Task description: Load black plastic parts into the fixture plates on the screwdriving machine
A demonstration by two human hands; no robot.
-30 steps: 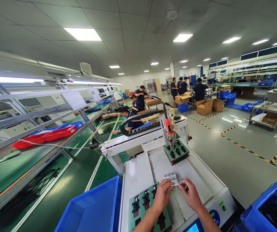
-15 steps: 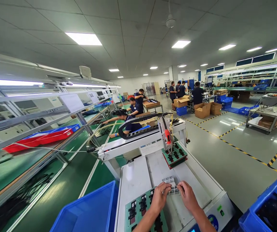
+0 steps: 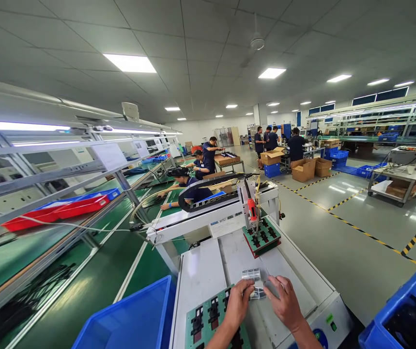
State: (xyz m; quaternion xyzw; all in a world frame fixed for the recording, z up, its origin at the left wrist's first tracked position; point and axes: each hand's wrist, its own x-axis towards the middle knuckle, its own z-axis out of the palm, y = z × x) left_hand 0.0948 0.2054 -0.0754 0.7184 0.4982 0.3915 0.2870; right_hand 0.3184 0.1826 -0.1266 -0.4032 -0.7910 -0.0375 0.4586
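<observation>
My left hand [image 3: 239, 304] and my right hand [image 3: 283, 303] meet over the white machine bed [image 3: 200, 271], both pinched on a small sheet of silvery labels [image 3: 252, 280] held between them. Just under my left hand lies a green fixture plate [image 3: 208, 321] with several black parts in its slots. Farther back on the bed a second green fixture plate [image 3: 262, 236] sits beneath a red screwdriver head [image 3: 252, 209] on the gantry.
An open blue bin [image 3: 128, 322] stands to the left of the machine and another blue bin [image 3: 406, 315] at the right. A green conveyor line [image 3: 29, 261] with racks runs along the left. Several people work farther down, near cardboard boxes [image 3: 304, 169] on the floor.
The camera has tilted slightly. Both hands have stayed together on the label sheet and shifted a little toward me on the bed.
</observation>
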